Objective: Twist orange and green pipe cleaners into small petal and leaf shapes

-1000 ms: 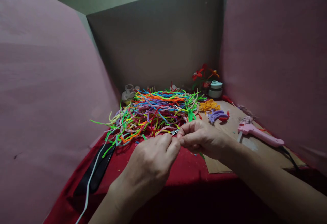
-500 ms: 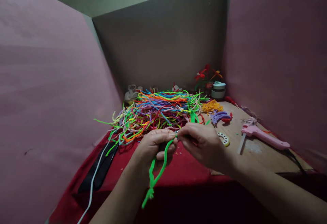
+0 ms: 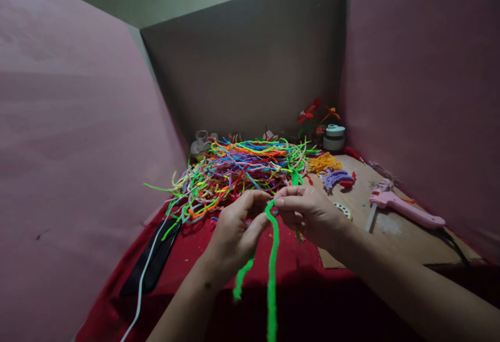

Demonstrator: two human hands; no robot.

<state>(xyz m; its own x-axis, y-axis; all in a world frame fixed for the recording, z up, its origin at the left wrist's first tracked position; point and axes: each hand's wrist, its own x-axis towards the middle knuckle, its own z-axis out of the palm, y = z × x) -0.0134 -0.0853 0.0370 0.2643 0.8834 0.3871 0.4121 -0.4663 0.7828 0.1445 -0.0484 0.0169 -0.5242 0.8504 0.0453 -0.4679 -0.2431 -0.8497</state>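
Note:
A bright green pipe cleaner (image 3: 272, 264) runs between my two hands at the middle of the head view. One long length of it hangs straight down past the bottom edge. My left hand (image 3: 242, 227) is closed on it, thumb against the fuzzy stem, and a shorter green end dangles below that palm. My right hand (image 3: 307, 209) pinches the top of the stem between thumb and fingertip, close to the left fingers. A little green also shows beneath the right hand. Behind both hands lies a big tangled pile of coloured pipe cleaners (image 3: 250, 165).
On the brown board (image 3: 351, 251) at right lie a pink glue gun (image 3: 406, 209), a partly covered round disc with holes (image 3: 342, 210), and purple (image 3: 334, 178) and orange bundles (image 3: 324, 162). A black strip (image 3: 152, 264) and white cord (image 3: 140, 285) lie left on red cloth (image 3: 187, 274).
The green loop that hung from my left hand now shows as a long straight length and a shorter end. My right fingers have shifted their pinch, and the left thumb has turned downward.

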